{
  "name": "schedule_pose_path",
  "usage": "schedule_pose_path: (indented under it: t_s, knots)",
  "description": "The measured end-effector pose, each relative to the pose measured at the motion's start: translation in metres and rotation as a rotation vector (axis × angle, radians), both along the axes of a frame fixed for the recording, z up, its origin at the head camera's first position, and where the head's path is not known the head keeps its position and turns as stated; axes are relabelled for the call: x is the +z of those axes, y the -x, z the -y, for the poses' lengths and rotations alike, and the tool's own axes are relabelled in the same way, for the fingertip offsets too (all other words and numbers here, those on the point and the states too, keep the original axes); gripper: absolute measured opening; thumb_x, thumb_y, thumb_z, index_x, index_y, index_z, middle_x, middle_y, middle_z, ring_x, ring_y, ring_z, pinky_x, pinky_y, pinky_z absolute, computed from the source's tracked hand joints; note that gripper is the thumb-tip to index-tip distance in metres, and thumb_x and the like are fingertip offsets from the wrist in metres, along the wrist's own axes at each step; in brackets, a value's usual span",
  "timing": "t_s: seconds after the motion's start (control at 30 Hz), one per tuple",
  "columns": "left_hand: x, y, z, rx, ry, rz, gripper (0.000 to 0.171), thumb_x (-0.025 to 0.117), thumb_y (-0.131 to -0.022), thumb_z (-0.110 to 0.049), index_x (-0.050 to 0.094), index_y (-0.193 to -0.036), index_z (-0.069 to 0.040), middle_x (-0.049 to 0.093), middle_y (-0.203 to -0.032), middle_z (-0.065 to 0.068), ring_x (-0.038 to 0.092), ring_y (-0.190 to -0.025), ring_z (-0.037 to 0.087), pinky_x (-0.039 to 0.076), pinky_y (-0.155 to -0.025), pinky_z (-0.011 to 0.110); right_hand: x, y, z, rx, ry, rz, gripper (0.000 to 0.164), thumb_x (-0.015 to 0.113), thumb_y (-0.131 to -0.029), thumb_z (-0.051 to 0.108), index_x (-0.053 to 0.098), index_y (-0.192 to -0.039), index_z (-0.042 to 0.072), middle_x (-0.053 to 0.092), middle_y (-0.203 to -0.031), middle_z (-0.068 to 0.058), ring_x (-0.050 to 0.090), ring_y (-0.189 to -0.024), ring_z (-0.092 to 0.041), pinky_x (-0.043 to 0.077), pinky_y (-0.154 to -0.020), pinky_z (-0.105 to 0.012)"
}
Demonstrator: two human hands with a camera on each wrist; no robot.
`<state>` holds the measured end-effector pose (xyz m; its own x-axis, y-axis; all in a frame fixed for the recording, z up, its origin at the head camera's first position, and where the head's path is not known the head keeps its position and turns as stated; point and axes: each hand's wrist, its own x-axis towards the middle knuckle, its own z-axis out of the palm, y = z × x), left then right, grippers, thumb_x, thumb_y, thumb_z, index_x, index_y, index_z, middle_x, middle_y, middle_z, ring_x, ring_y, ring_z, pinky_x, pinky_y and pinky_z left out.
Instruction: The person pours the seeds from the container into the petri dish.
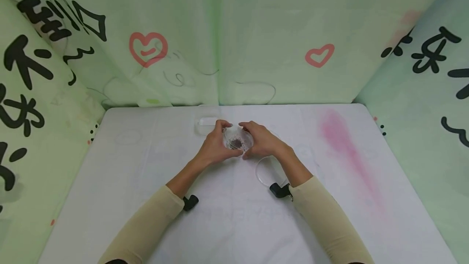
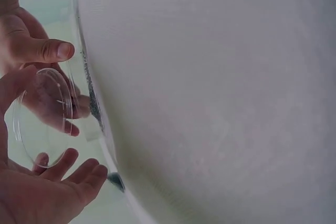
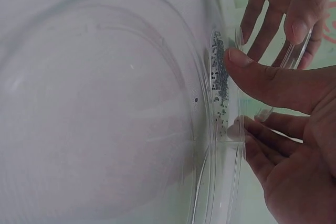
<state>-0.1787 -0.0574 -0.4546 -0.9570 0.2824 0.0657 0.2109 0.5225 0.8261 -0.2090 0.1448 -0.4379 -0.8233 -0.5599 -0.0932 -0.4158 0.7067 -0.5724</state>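
Observation:
Between both hands is a clear petri dish (image 3: 220, 82) with dark granules scattered in it, low over the white table. My left hand (image 1: 218, 144) grips a round clear lid (image 2: 44, 156), tilted on edge between thumb and fingers. Beside it, my right hand (image 1: 261, 139) curls round the dish, its thumb and fingertips at the rim. In the right wrist view the lid (image 3: 300, 51) stands behind the right thumb, and the left hand (image 3: 286, 9) shows at the upper right. From the head camera, the lid and dish overlap, and the fingers hide parts of their rims.
Another large clear round dish (image 1: 261, 178) lies near the right wrist. A white rectangular piece (image 1: 207, 121) in clear material sits behind the left hand. The white tablecloth (image 1: 351, 215) bears a pink stain on the right. Green curtains (image 1: 256, 11) enclose the table's back and sides.

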Motion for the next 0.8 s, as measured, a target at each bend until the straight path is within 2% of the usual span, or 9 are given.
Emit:
schedule_pose_path:
  t_s: [0.3, 0.43, 0.57, 0.8]
  knots:
    - [-0.0042, 0.0038, -0.0020, -0.051, 0.060, 0.057, 0.084, 0.087, -0.066, -0.034, 0.036, -0.130, -0.015, 0.046, -0.137, 0.001, 0.051, -0.118, 0.025, 0.042, -0.097, 0.039, -0.0023, -0.0015, -0.0010, -0.006, 0.030, 0.035, 0.103, 0.090, -0.062, 0.018, 0.033, -0.146, 0.005, 0.052, -0.132, -0.013, 0.048, -0.124, -0.026, 0.039, -0.103, -0.041]
    - [-0.0017, 0.0050, -0.0020, -0.083, 0.093, 0.076, 0.084, 0.086, -0.067, -0.032, 0.036, -0.131, -0.013, 0.047, -0.138, 0.003, 0.050, -0.121, 0.025, 0.041, -0.100, 0.039, -0.0022, -0.0012, -0.0012, 0.005, 0.011, 0.020, 0.102, 0.090, -0.062, 0.020, 0.034, -0.146, 0.004, 0.052, -0.131, -0.013, 0.049, -0.123, -0.027, 0.039, -0.103, -0.041]
    - [0.0001, 0.0058, -0.0024, -0.116, 0.141, 0.084, 0.082, 0.086, -0.067, -0.032, 0.036, -0.130, -0.013, 0.052, -0.132, 0.011, 0.052, -0.117, 0.024, 0.041, -0.099, 0.039, -0.0012, -0.0009, -0.0016, 0.013, -0.017, 0.006, 0.102, 0.090, -0.062, 0.022, 0.035, -0.145, 0.004, 0.052, -0.129, -0.013, 0.051, -0.121, -0.028, 0.040, -0.102, -0.042]
    - [-0.0012, 0.0083, -0.0051, -0.109, 0.245, 0.077, 0.081, 0.086, -0.066, -0.038, 0.038, -0.128, -0.017, 0.058, -0.121, 0.009, 0.057, -0.104, 0.022, 0.045, -0.092, 0.040, 0.0004, 0.0001, -0.0024, 0.024, -0.031, -0.016, 0.102, 0.090, -0.061, 0.022, 0.036, -0.146, 0.005, 0.052, -0.129, -0.013, 0.051, -0.120, -0.029, 0.041, -0.101, -0.043]
